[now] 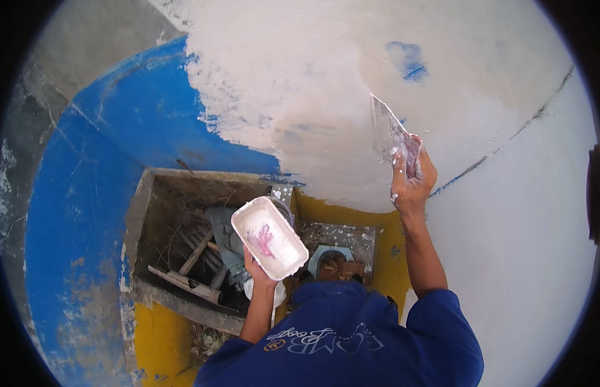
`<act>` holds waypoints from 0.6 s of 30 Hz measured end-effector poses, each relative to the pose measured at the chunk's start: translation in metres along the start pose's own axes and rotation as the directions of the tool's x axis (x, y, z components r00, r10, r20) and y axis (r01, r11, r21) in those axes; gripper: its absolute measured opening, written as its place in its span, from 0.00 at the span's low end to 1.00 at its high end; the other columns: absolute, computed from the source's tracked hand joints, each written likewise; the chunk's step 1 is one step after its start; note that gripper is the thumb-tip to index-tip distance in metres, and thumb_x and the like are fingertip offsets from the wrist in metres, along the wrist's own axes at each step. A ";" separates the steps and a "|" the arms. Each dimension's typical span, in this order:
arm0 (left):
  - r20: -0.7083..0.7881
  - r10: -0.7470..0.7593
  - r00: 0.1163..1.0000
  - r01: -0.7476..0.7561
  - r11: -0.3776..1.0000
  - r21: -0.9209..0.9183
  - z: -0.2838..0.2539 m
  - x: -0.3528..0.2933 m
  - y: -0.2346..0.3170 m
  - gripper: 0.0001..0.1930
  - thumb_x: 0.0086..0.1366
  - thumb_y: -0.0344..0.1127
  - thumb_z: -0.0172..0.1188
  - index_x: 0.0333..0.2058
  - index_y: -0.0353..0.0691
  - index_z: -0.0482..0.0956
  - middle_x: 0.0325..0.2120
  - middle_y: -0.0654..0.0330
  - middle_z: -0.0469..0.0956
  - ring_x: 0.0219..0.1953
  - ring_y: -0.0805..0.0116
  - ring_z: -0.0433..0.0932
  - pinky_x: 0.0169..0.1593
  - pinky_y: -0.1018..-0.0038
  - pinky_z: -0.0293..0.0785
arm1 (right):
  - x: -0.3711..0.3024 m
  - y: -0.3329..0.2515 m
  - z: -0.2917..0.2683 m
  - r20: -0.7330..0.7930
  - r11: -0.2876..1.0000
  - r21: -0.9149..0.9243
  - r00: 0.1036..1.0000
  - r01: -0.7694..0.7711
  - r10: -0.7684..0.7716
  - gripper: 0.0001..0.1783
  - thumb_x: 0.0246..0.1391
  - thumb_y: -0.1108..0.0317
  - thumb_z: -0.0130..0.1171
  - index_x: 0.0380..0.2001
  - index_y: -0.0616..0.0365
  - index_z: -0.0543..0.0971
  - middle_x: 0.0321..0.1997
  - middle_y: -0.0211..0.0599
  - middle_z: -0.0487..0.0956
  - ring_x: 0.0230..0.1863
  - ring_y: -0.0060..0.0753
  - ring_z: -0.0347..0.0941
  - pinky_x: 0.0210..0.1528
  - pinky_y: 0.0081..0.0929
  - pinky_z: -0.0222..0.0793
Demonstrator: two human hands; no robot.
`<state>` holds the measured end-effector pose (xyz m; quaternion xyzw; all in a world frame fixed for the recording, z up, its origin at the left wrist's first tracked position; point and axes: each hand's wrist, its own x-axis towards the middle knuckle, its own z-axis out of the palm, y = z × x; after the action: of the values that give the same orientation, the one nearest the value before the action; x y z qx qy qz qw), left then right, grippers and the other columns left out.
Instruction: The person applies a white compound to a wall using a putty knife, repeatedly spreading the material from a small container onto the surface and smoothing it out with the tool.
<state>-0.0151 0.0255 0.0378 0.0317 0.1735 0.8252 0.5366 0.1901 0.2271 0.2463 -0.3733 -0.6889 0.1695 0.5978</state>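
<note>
A white rectangular tub (253, 216) is gripped at its near left side by my left hand (261, 272), with fingers partly hidden beneath it. White paste smears the tub's inside, along with a pink-purple patch. Up and to the right, my right hand (413, 180) is closed around a paste-smeared putty knife (385, 129), its wide blade pointing up and left. White spots mark my thumb. Behind the blade stands a wall (326, 58) covered in whitish filler, with a small blue patch (408, 61) showing through. Whether the blade touches the wall I cannot tell.
Bright blue wall (145, 109) borders the filler on the left. Below it, a concrete basin (145, 213) holds wooden pieces (197, 255), twigs and a grey cloth (226, 238). A white side wall (506, 245) meets the filled wall at a dark crack. Yellow paint (161, 335) covers lower surfaces.
</note>
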 end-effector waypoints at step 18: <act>0.071 0.088 0.994 -0.090 0.996 0.019 0.054 -0.007 -0.015 0.32 0.73 0.55 0.37 0.67 0.39 0.54 0.63 0.49 0.64 0.63 0.52 0.66 0.65 0.55 0.63 | -0.113 -0.048 0.042 0.573 0.994 -0.002 0.814 -0.112 0.093 0.13 0.44 0.75 0.63 0.37 0.66 0.81 0.28 0.50 0.80 0.28 0.49 0.78 0.33 0.33 0.72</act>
<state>0.0140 0.0385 0.0845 0.0742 0.1625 0.8447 0.5045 0.1364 0.1231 0.1906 -0.3322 -0.8125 0.3165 0.3595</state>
